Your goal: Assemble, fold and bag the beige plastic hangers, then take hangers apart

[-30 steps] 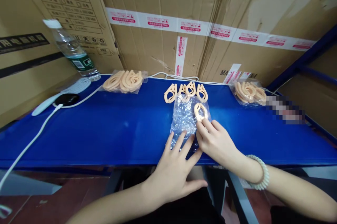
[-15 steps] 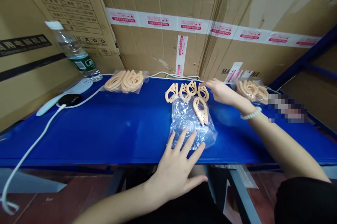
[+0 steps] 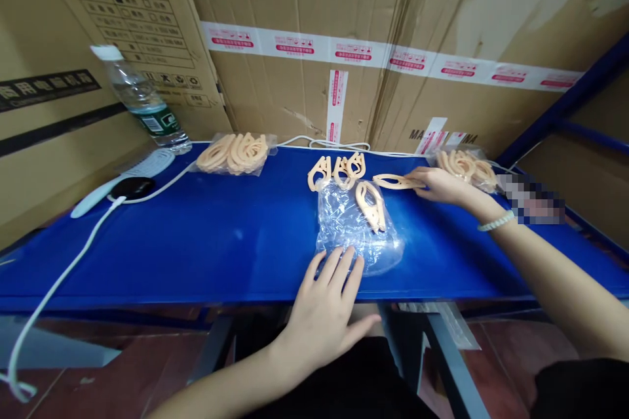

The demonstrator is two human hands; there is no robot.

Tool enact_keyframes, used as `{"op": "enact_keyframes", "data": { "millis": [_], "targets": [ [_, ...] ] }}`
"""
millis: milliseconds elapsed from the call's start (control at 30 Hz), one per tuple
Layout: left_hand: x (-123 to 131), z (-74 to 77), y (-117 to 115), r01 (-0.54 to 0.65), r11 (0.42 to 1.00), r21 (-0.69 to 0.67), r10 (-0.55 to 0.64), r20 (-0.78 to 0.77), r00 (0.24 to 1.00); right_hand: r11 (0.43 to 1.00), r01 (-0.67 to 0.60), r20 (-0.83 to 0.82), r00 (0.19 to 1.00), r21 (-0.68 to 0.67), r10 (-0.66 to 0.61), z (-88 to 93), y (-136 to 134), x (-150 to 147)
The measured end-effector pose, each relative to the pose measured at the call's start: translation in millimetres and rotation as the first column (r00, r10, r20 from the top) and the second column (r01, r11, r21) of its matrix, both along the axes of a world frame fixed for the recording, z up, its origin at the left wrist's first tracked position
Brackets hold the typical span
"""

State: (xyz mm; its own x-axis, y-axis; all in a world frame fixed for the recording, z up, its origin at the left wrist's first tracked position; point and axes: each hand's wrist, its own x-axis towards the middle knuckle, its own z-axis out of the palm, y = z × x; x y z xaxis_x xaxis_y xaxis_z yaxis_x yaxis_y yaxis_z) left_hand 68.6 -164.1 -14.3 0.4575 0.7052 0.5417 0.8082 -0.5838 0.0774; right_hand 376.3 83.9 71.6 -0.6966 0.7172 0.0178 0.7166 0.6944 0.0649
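Note:
My right hand (image 3: 437, 184) pinches one end of a beige plastic folding hanger (image 3: 392, 178), which points left just over the blue tabletop. My left hand (image 3: 322, 317) is spread at the table's front edge, its fingertips on the near end of a clear plastic bag (image 3: 339, 225). On that bag lies another folded hanger (image 3: 375, 217). Beyond the bag, several more folded hangers (image 3: 313, 176) lie close together in a short row. Their far ends point towards the cardboard.
Bagged hangers sit at the back left (image 3: 236, 155) and back right (image 3: 462, 164). A water bottle (image 3: 154, 119), a pale blue hairbrush (image 3: 108, 191) and a black round device (image 3: 132, 188) with a white cable (image 3: 69, 278) occupy the left. Cardboard (image 3: 285, 91) walls the back.
My right hand has taken the rightmost hanger from the row and moved it right, turning it sideways. My left hand's fingers have drawn closer together; it remains by the bag.

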Motion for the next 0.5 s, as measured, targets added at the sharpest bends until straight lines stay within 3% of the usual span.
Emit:
{"op": "enact_keyframes", "data": {
  "millis": [100, 267, 333, 400, 433, 500],
  "targets": [
    [-1.2, -1.8, -1.5, 0.006, 0.999, 0.032, -0.006, 0.007, 1.0, 0.981, -0.026, -0.207, 0.976, 0.19, 0.066, 9.2, -39.8, 2.9],
    [-1.0, -7.6, -0.6, 0.011, 0.992, 0.124, -0.016, 0.034, 0.999, 0.851, -0.017, -0.398, 0.879, 0.525, 0.263, 44.9, -144.3, -25.6],
    [-0.5, -7.9, 0.1, 0.008, 0.99, 0.14, -0.015, 0.048, 0.999, 0.848, -0.043, -0.38, 0.881, 0.528, 0.281, 56.7, -188.6, -43.7],
    [-0.4, -7.3, 0.5, 0.013, 0.989, 0.149, -0.023, 0.064, 0.998, 0.871, -0.177, -0.296, 0.894, 0.458, 0.337, 60.9, -221.7, -62.2],
    [-0.4, -7.2, 0.6, 0.02, 0.988, 0.152, -0.031, 0.071, 0.997, 0.861, -0.292, -0.252, 0.873, 0.416, 0.418, 59.5, -232.1, -71.3],
    [-0.6, -7.8, 0.5, 0.035, 0.987, 0.157, -0.048, 0.082, 0.995, 0.862, -0.358, -0.184, 0.878, 0.359, 0.441, 49.8, -239.8, -88.7]
  ]
}}
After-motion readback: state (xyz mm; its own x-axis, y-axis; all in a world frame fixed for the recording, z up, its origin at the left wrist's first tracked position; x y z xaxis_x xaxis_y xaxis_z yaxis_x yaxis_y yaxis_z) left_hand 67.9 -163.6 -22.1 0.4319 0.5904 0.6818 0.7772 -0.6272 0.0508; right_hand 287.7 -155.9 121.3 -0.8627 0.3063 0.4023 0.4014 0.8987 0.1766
